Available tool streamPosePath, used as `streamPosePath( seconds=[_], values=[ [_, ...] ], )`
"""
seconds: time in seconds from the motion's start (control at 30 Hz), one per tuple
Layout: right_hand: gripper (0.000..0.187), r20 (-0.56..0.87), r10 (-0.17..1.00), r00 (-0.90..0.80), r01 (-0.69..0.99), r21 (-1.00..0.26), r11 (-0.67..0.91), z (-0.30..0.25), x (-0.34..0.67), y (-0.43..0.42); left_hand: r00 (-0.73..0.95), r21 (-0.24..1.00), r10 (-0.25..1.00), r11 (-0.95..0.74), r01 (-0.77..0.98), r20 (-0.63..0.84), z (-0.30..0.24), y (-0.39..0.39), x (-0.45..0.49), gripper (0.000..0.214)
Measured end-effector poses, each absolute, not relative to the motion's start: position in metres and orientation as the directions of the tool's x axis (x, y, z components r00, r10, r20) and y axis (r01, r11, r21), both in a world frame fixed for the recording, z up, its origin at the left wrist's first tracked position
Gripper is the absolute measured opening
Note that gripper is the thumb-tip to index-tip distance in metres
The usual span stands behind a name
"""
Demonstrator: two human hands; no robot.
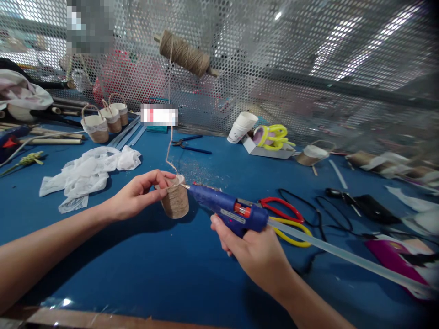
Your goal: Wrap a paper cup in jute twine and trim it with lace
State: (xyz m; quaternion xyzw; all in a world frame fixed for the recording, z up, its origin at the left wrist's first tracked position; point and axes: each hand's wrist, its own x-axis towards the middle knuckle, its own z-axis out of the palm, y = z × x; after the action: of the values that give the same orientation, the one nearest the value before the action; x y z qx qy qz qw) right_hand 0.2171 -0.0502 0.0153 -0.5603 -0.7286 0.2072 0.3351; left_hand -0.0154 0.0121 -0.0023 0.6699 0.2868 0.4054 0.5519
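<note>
My left hand (pixel 146 192) pinches the rim of a small cup wrapped in twine (pixel 175 201), which is tilted slightly above or on the blue table. From the cup's rim a strand of twine (pixel 170 137) runs up to a spool of twine (pixel 185 52) mounted on the mesh panel. My right hand (pixel 254 251) grips a blue hot glue gun (pixel 226 203). Its metal nozzle points left and meets the cup's upper edge. A long clear glue stick (pixel 343 251) sticks out of the gun's back end.
White lace (pixel 92 173) lies left, with finished small baskets (pixel 96 128) behind it. Pliers (pixel 192 145), stacked paper cups (pixel 242 127) and a white box (pixel 267 148) stand toward the back. Scissors (pixel 284 210) and a black cable (pixel 320 219) lie right of the glue gun.
</note>
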Motion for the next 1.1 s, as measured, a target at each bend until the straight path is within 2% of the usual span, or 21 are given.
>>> streamPosePath(
  seconds=[0.13,0.47,0.83,1.1],
  values=[
    [0.024,0.277,0.947,-0.166,0.682,-0.661,0.313,0.015,0.216,-0.054,0.504,0.974,0.835,-0.217,-0.066,0.22,-0.002,0.012,-0.015,0.017],
    [0.022,0.227,0.966,-0.119,0.681,-0.69,0.246,0.018,0.212,-0.06,0.514,0.975,0.831,-0.211,-0.066,0.214,-0.001,0.011,-0.015,0.017],
    [0.028,0.203,0.975,-0.094,0.693,-0.689,0.211,0.018,0.218,-0.05,0.503,0.972,0.833,-0.219,-0.083,0.231,-0.004,0.012,-0.016,0.017],
    [0.028,0.044,0.999,-0.008,0.615,-0.788,0.039,0.019,0.216,-0.044,0.507,0.97,0.828,-0.223,-0.096,0.24,-0.006,0.013,-0.016,0.014]
  ],
)
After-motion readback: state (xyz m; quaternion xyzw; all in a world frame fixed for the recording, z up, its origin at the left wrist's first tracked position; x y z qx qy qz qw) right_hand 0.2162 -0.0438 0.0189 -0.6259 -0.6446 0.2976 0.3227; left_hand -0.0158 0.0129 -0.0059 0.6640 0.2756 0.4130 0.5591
